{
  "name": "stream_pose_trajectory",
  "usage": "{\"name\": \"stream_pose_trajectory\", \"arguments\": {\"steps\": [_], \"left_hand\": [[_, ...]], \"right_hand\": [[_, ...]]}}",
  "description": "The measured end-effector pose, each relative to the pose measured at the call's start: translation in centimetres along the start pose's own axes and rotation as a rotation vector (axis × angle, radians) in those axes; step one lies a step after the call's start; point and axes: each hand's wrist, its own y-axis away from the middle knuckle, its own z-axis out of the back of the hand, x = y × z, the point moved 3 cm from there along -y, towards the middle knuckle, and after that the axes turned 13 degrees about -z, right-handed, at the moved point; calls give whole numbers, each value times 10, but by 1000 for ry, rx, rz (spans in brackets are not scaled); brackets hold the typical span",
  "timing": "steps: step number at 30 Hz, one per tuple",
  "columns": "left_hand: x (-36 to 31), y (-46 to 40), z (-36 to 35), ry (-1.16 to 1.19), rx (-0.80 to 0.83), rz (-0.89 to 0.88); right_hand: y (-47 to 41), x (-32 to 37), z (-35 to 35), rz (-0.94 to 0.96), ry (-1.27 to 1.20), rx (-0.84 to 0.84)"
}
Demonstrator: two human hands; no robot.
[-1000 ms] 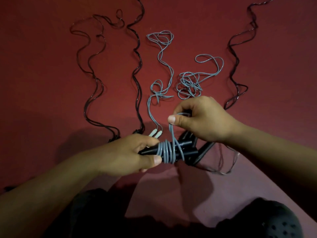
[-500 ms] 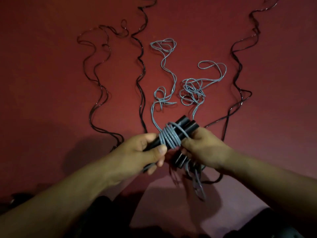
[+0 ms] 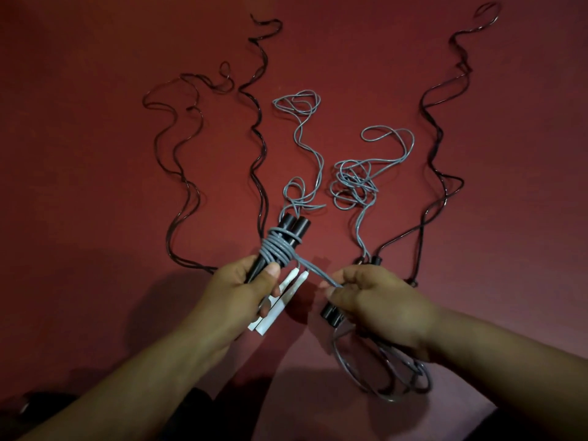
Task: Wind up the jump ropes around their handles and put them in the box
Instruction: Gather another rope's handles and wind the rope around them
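- Black handles [image 3: 288, 237], wrapped in grey rope [image 3: 278, 249], sit gripped in the left hand [image 3: 241, 291], above the floor.
- Right hand [image 3: 378, 300] pinches the taut grey strand.
- Dark red floor [image 3: 95, 186] — black ropes [image 3: 184, 173] and loose grey rope [image 3: 353, 183] sprawl across it.

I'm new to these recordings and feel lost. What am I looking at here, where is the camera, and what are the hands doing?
There is no machine here: a person works with bare hands, and a camera worn on their head looks down at a red surface. The left hand grips a pair of black handles with grey rope coils wound around them. The right hand pinches the free grey strand, stretched taut from those coils. Beyond the hands lie loose grey ropes and wavy black ropes. White handles lie below the left hand, and more black handles sit under the right hand. No box is in view.
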Motion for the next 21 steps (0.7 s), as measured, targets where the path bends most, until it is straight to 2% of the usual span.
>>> {"name": "stream_pose_trajectory", "arguments": {"steps": [3,5,8,11,15,21], "left_hand": [[5,-1,1,-29,-25,18],[10,-2,4,-59,-35,33],[16,-4,8,-75,-36,63],[22,-6,11,-78,-42,88],[27,-7,17,-121,-49,104],[31,-1,14,-214,19,111]], "right_hand": [[-2,1,3,-28,67,-72],[0,3,3,-62,18,-61],[5,7,2,-62,-127,12],[11,10,-1,-39,-202,161],[20,13,-8,-4,-9,294],[20,18,-1,148,87,227]]}}
